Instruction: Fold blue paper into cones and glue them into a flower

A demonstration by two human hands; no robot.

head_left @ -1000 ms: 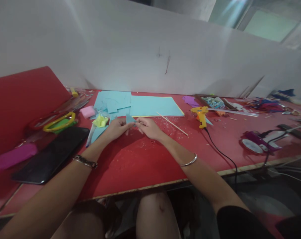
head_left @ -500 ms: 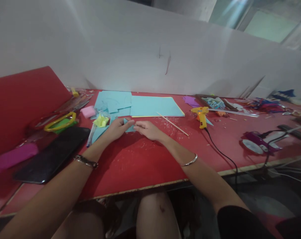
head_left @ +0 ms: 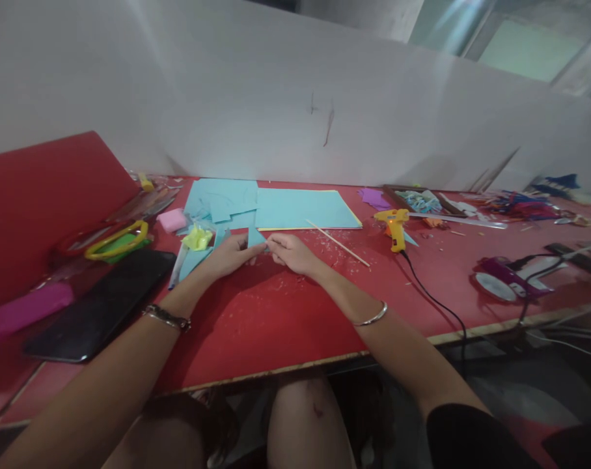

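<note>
Phone (head_left: 103,306) left of the left hand: no change. Left hand (head_left: 231,256) pinches the blue piece (head_left: 255,237), thumb in front. Piece now stands point-up between our hands; half a second ago it sat lower and flatter. We read that as handling in progress, piece not set down. Right hand (head_left: 290,253), fingers narrow, pinches its right corner. Stick (head_left: 338,243) and glue gun (head_left: 394,225) right of that hand: unmoved.

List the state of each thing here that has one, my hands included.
Left hand, closed on the blue piece
Right hand, curled at its corner, grip partly hidden
Blue piece, held, partly covered
Glue gun, corded, orange light lit
Phone, flat, screen dark
Stick, lying loose
</note>
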